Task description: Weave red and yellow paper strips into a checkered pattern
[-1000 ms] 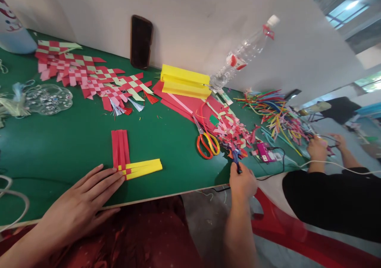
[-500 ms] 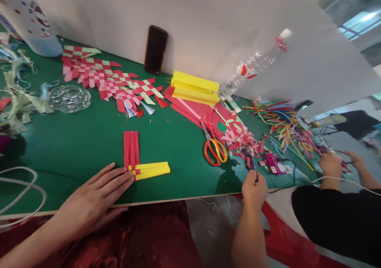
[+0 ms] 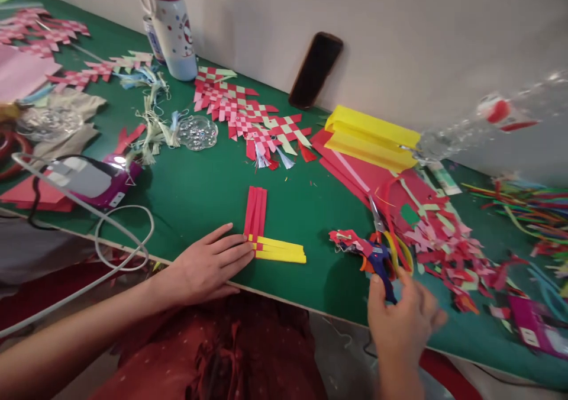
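My left hand (image 3: 208,265) lies flat, palm down, with its fingertips on the woven corner of a paper piece. That piece has red strips (image 3: 256,210) pointing away from me and yellow strips (image 3: 281,250) pointing right. At the right, my right hand (image 3: 402,311) pinches the handle of a dark blue glue gun (image 3: 380,258) between thumb and fingers, the other fingers loosely spread. The gun's front, covered in red paper, points left. Scissors (image 3: 394,249) with yellow and red handles lie just behind the gun, partly covered by it.
Woven paper fish (image 3: 239,113) and a bead dish (image 3: 197,132) lie behind. A phone (image 3: 316,70) and a bottle (image 3: 171,27) stand by the wall. Yellow paper (image 3: 373,136) and red scraps (image 3: 461,258) are right. A white cable (image 3: 100,213) loops at left.
The view has turned left. My right hand has brought the glue gun leftward, from right of the scissors to over their handles, its front now pointing left. My left hand stays on the woven corner.
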The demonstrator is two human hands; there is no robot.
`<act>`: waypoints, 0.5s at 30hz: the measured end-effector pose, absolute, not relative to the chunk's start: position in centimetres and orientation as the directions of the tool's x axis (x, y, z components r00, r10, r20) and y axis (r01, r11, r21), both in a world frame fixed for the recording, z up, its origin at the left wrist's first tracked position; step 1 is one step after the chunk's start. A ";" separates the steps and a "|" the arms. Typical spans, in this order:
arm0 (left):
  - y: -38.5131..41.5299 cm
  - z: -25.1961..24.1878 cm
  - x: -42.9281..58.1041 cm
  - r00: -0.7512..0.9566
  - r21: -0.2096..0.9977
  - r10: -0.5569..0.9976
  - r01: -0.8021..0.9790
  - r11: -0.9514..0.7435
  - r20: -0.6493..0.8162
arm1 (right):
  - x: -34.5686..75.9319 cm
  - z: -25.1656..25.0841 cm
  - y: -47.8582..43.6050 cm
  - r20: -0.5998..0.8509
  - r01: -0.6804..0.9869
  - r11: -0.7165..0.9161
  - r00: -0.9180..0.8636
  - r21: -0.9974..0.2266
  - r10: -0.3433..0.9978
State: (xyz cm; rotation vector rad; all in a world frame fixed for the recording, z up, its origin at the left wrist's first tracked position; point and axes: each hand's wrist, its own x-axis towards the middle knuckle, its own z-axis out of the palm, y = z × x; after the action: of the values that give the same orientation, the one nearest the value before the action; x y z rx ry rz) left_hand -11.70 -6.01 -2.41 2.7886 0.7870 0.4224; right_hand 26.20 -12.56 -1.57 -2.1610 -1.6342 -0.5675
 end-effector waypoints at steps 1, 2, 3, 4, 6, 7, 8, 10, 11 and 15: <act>-6.0 -2.5 -11.7 0.815 0.283 0.537 0.475 -0.834 0.215 | 25.3 -1.1 -12.2 0.569 0.971 -0.237 0.216 -0.039 0.793; -6.0 -2.5 -11.7 0.815 0.283 0.539 0.477 -0.832 0.211 | 24.2 -0.6 -11.7 0.605 0.986 -0.157 0.154 -0.048 0.781; -6.0 -2.5 -11.6 0.817 0.280 0.538 0.478 -0.833 0.208 | 22.8 -0.1 -11.1 0.599 0.997 -0.025 0.068 -0.080 0.798; -6.0 -2.4 -11.6 0.816 0.274 0.539 0.481 -0.833 0.208 | 21.2 0.3 -10.4 0.572 0.982 0.143 -0.049 -0.122 0.819; -6.1 -2.2 -11.5 0.813 0.258 0.543 0.489 -0.833 0.211 | 17.8 0.6 -8.9 0.478 0.889 0.390 -0.242 -0.240 0.845; -6.1 -2.1 -11.4 0.811 0.250 0.544 0.493 -0.833 0.213 | 16.3 0.6 -8.2 0.454 0.834 0.470 -0.313 -0.289 0.834; -6.1 -2.0 -11.4 0.811 0.243 0.545 0.496 -0.833 0.212 | 15.0 0.5 -7.6 0.403 0.789 0.518 -0.379 -0.330 0.833; -6.2 -2.0 -11.4 0.811 0.241 0.549 0.502 -0.831 0.202 | 13.4 0.1 -6.6 0.342 0.747 0.556 -0.447 -0.366 0.826; -6.3 -2.0 -11.3 0.810 0.247 0.552 0.503 -0.828 0.199 | 13.0 -0.1 -6.3 0.311 0.744 0.552 -0.460 -0.375 0.832; -6.6 -2.3 -11.0 0.791 0.260 0.571 0.517 -0.816 0.219 | 13.0 -0.6 -5.6 0.224 0.750 0.514 -0.464 -0.416 0.857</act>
State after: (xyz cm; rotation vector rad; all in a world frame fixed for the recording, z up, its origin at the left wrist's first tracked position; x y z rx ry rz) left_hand -10.98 -6.56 -2.33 2.7940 0.8572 0.4308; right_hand 13.05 -5.57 -0.62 -1.3244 -2.3560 0.3633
